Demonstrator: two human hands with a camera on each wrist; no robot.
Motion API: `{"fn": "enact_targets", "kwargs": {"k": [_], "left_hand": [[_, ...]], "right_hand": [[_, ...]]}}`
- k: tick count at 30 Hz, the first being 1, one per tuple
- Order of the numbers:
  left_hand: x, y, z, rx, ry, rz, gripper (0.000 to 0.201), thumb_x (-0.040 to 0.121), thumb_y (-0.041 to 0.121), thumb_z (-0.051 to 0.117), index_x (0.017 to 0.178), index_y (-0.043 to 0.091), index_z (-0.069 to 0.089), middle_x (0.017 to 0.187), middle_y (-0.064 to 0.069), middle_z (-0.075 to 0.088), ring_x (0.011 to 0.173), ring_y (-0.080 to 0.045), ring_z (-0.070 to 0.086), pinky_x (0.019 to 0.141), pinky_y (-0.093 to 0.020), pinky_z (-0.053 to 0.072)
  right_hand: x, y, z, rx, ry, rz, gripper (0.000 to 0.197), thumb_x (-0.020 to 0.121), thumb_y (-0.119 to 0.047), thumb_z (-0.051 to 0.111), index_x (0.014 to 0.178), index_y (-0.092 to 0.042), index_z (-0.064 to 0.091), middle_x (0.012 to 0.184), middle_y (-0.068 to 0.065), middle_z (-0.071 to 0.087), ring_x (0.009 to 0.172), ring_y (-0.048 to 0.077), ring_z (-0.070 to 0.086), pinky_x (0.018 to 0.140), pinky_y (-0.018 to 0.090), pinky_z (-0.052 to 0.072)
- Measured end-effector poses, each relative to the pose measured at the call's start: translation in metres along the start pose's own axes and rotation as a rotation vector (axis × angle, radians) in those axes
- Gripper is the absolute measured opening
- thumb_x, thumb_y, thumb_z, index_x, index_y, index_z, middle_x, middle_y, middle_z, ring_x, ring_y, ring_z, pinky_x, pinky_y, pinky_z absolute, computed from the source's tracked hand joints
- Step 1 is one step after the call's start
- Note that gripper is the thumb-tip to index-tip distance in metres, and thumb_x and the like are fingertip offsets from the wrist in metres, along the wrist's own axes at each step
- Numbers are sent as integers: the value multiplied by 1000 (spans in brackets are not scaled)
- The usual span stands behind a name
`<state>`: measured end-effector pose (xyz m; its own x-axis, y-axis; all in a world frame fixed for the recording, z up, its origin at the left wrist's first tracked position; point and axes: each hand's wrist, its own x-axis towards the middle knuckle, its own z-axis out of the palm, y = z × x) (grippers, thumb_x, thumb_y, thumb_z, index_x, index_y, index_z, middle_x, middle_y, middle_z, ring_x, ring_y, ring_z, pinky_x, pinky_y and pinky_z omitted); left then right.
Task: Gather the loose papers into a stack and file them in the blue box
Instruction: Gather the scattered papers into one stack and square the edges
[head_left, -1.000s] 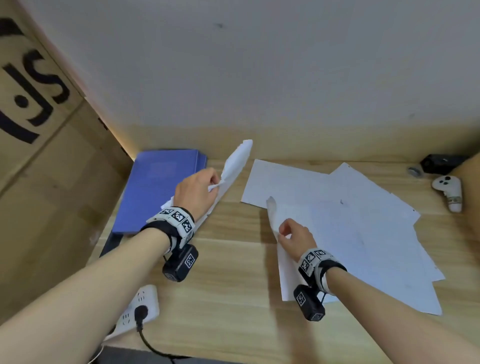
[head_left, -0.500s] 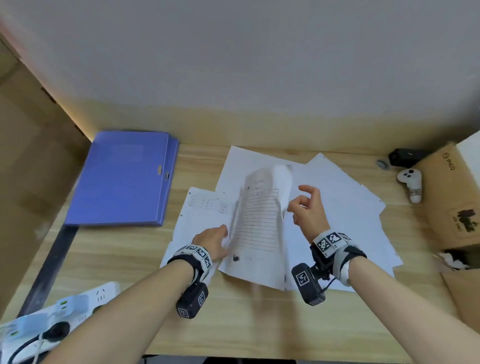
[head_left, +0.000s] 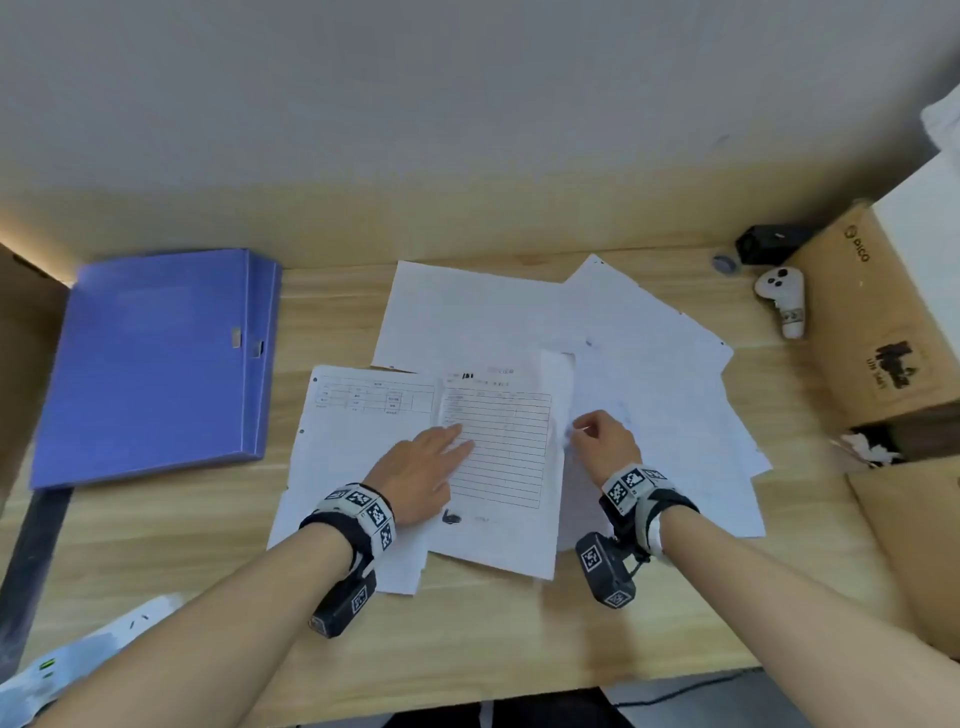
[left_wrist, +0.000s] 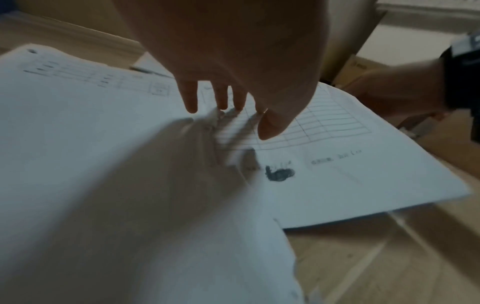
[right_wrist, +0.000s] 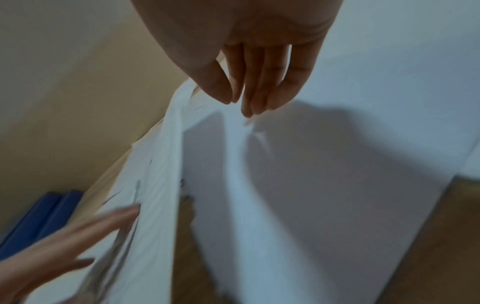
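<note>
The blue box (head_left: 156, 364) lies closed and flat at the left of the desk. Beside it lies a printed form (head_left: 358, 431) with a ruled table sheet (head_left: 498, 467) partly over it. My left hand (head_left: 431, 467) lies flat on the table sheet (left_wrist: 337, 164), its fingers (left_wrist: 191, 98) straight and pressing down. My right hand (head_left: 597, 436) pinches the raised left edge of a blank white sheet (head_left: 558, 384), thumb against fingertips (right_wrist: 246, 109) on the sheet (right_wrist: 311, 185). Several more loose sheets (head_left: 649, 353) are fanned out behind and to the right.
A cardboard box (head_left: 878, 322) stands at the right edge, with a white controller (head_left: 782, 301) and a small black device (head_left: 769, 241) beside it. Another carton (head_left: 914, 545) sits front right. A power strip (head_left: 93, 649) lies front left. The wall runs along the desk's back.
My left hand has put its sheet down by the blue box and now presses flat. My right hand turned the table sheet over onto the pile and has pinched another sheet's edge.
</note>
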<state>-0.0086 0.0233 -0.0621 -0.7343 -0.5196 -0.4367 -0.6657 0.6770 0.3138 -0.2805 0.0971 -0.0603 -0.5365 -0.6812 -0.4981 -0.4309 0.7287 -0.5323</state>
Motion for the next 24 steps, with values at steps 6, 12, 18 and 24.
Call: {"fn": "enact_targets", "kwargs": {"k": [6, 12, 18, 24], "left_hand": [[10, 10, 11, 16, 31, -93, 45, 90, 18, 43, 134, 17, 53, 149, -5, 42, 135, -28, 40, 99, -41, 44], [14, 21, -1, 26, 87, -174, 25, 89, 21, 41, 100, 18, 63, 91, 2, 62, 84, -23, 58, 69, -35, 46], [69, 33, -49, -143, 160, -277, 28, 96, 23, 41, 109, 22, 66, 105, 6, 66, 97, -19, 62, 76, -32, 48], [158, 31, -89, -135, 145, -358, 29, 95, 17, 46, 118, 21, 63, 121, 1, 59, 110, -24, 59, 88, -37, 48]], "right_hand": [[35, 26, -46, -187, 78, 35, 62, 78, -30, 70, 131, -9, 47, 131, 12, 45, 125, 32, 45, 92, 40, 44], [46, 33, -55, -330, -53, 3, 20, 74, -30, 67, 90, -21, 59, 98, 1, 55, 104, 25, 50, 71, 32, 44], [62, 37, -98, -95, -23, -78, 21, 75, -24, 72, 79, -13, 55, 68, -2, 50, 62, 20, 47, 53, 28, 33], [104, 55, -155, -161, 14, -44, 23, 74, -25, 73, 77, -12, 55, 68, -1, 50, 66, 23, 49, 53, 29, 32]]}}
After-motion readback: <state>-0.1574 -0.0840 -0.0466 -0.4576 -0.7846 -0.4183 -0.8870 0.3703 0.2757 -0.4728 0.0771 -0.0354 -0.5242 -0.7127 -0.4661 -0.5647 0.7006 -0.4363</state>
